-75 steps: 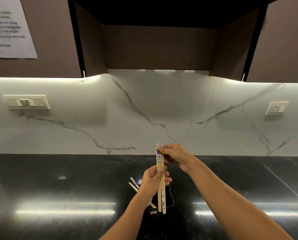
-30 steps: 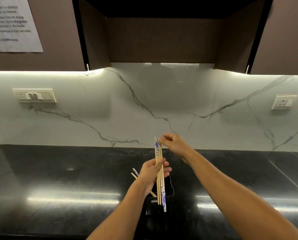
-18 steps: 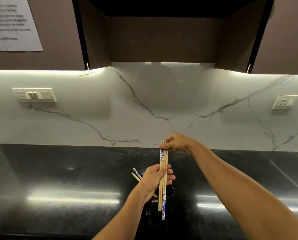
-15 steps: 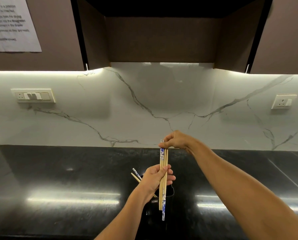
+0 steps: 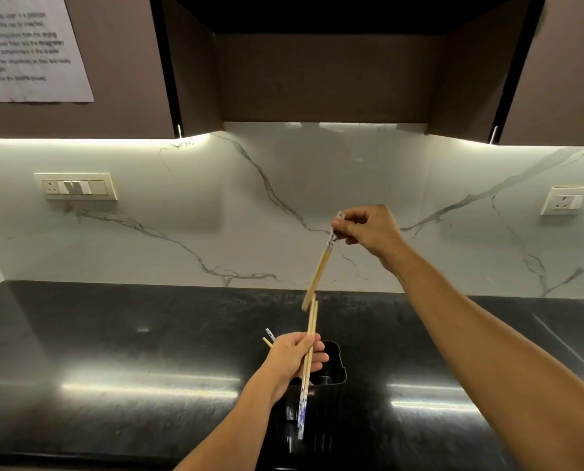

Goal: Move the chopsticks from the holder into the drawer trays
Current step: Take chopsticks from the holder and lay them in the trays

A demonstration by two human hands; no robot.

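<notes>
A black holder [image 5: 331, 372] stands on the dark counter, partly behind my left hand. My left hand [image 5: 292, 356] grips a small bunch of bamboo chopsticks [image 5: 308, 362] above the holder, their blue patterned ends pointing down. My right hand [image 5: 368, 229] is raised higher and pinches a single chopstick [image 5: 319, 270] by its blue patterned end, with the plain tip hanging down towards the bunch. Two more chopstick ends [image 5: 268, 336] stick out behind my left hand. No drawer or tray is in view.
The glossy black counter [image 5: 113, 351] runs left to right under a white marble backsplash. A switch plate [image 5: 76, 186] is on the wall at left and a socket [image 5: 565, 200] at right. Dark cabinets hang overhead with a printed sheet [image 5: 28, 45] taped on.
My right hand has pulled one chopstick up and to the right out of the bunch. My left hand keeps hold of the others, a little lower than before.
</notes>
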